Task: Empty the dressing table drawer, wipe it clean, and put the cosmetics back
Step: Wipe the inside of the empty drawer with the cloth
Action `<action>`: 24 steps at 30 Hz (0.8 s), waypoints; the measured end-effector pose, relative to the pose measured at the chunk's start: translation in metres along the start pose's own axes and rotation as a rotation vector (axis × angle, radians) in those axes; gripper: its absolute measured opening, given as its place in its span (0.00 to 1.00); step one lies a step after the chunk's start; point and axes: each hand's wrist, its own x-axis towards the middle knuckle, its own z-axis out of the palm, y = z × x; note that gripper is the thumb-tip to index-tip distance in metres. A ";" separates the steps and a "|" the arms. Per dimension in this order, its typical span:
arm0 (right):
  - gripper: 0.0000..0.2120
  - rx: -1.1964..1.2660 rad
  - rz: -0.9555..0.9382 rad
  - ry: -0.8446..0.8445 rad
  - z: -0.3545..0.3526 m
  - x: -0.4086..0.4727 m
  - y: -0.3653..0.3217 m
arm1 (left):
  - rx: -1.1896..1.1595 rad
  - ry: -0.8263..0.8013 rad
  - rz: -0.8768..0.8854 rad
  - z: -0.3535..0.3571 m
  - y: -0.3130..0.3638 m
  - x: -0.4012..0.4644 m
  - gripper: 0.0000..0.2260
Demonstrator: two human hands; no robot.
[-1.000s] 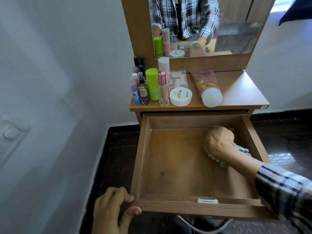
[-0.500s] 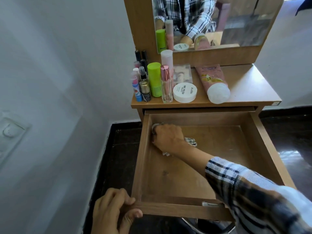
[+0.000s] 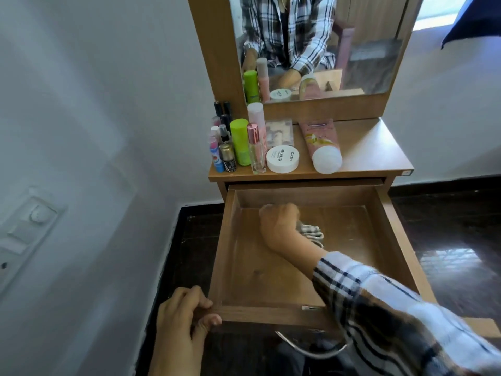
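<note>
Nearest the camera, the drawer's front left corner is gripped by the left hand [image 3: 187, 313], fingers curled over the top edge and thumb under the front panel, so the drawer [image 3: 401, 240] is steadied while pulled fully out. A curved metal handle [image 3: 311, 351] is seen below the front panel.

Further in, the right hand [image 3: 279, 226] is reached across the drawer floor w/ a plaid sleeve [image 3: 393, 308] trailing toward the right. It is closed over a checked cloth [image 3: 311, 232], pressed down near the back left of the floor; part of the cloth is bunched out on the hand's right side. The hand is motion-blurred, so exact finger placement can't be told. Nothing else is seen inside the drawer.

Step in hand, as judged: the wipe. Emptying looks done, refill not yet begun.

Beyond, on the table top [image 3: 374, 147], the cosmetics are parked: small bottles [image 3: 225, 150] at the left, a green bottle [image 3: 240, 142], a clear perfume bottle [image 3: 256, 150], a white round jar [image 3: 282, 159], a pink tube [image 3: 321, 143] lying w/ cap toward the drawer, a compact [image 3: 279, 132] behind. Farthest, the mirror [image 3: 366, 44].

Next move, as judged: remaining floor, esp. right side and corners, probably needs covering, then the cloth set aside and items lifted back. Upright bottles stand close together, so a careful pick is called for to avoid tipping neighbours.
</note>
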 end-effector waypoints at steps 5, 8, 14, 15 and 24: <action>0.19 0.096 -0.189 0.067 0.010 -0.027 0.014 | 0.012 0.053 0.018 0.005 -0.001 -0.003 0.14; 0.20 0.132 -0.304 0.083 0.012 -0.022 0.005 | 0.026 0.076 0.028 0.004 0.000 -0.004 0.15; 0.21 0.169 -0.250 0.018 0.010 -0.005 -0.010 | 0.082 0.088 0.043 0.007 -0.007 0.000 0.15; 0.21 0.183 -0.228 0.015 0.009 -0.003 -0.011 | 0.091 0.093 0.050 0.007 -0.009 0.001 0.14; 0.18 0.198 -0.109 -0.036 0.008 0.000 -0.002 | 0.073 0.089 0.046 0.008 -0.010 0.000 0.16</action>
